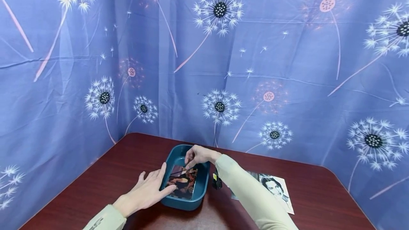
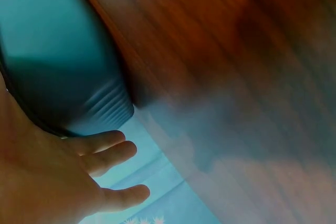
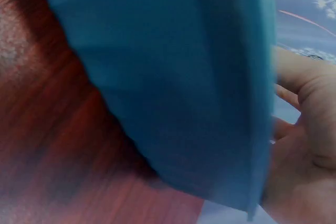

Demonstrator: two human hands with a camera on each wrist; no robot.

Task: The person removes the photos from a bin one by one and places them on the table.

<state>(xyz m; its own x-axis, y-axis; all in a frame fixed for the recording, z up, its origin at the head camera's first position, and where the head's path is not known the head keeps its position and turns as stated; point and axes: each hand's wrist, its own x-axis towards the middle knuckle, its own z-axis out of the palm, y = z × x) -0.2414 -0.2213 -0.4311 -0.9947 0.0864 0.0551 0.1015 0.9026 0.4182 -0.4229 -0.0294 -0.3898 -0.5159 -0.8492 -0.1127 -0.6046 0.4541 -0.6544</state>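
Note:
A teal plastic basin (image 1: 183,206) stands on the table, with a colour picture print (image 1: 183,189) lying flat inside it. My left hand (image 1: 145,189) rests at the basin's left rim, fingers straight and spread, thumb reaching over the near part of the print. In the left wrist view those fingers lie beside the basin's outer wall (image 2: 63,72). Over the far end of the print, my right hand (image 1: 198,154) pinches a thin dark stick-like thing (image 1: 178,171) that slants across the picture. The basin's side (image 3: 152,77) hides the right fingertips in the right wrist view.
Right of the basin stands a small black object (image 1: 217,182) with a yellow label. A black-and-white portrait print (image 1: 277,188) lies further right, partly behind the right sleeve (image 1: 249,194). Patterned blue curtains (image 1: 179,91) hang along the back and left edges of the dark red table (image 1: 134,155).

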